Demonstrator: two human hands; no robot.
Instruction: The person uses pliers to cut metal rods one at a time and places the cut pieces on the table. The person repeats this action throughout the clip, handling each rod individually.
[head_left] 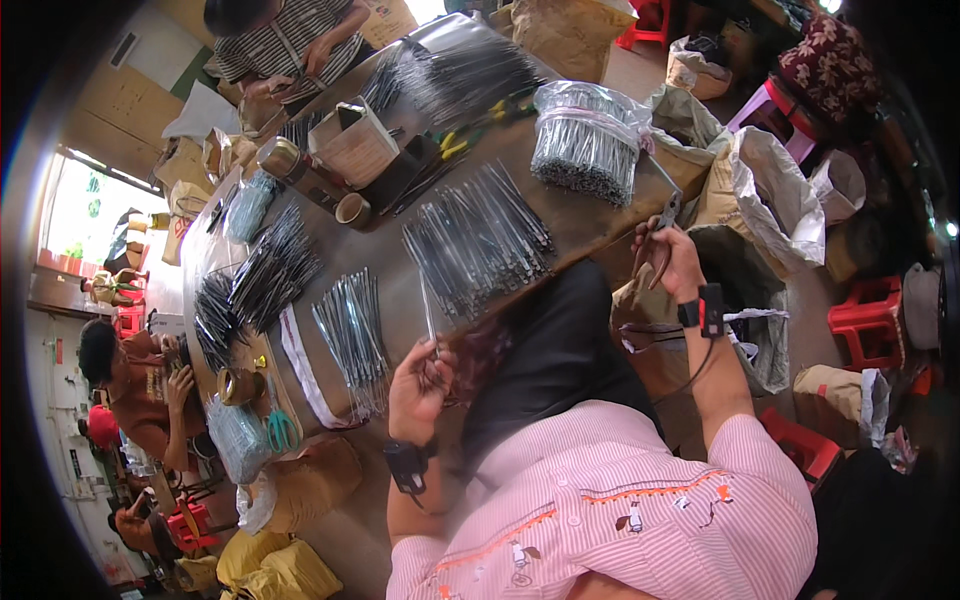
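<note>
Work table seen from above the worker's head. The left hand [418, 385] pinches one thin grey metal strip [429, 318] between closed fingertips; the strip rises from the fingers toward the table edge. The right hand [668, 258] is clamped around the handles of a pair of pliers [660, 232], whose jaws point up and away from the fingers, just off the table's right edge.

Progress, as a judgement: many strips already lie sorted. A broad fan of loose strips [478, 240] spreads directly beyond the left fingertips, and a tied bundle [352, 335] sits just to their left, with darker bundles [258, 280] farther out. A large upright bundle in clear plastic wrap [585, 140], beyond the right fingers, appears untouched, so considerable stock seems left.

Packages: a tan open cardboard box [352, 145] stands far beyond the left fingers beside a metal flask [288, 165]; pale crumpled sacks [765, 190] sag to the right of the right hand. Any labels are too small to make out.
</note>
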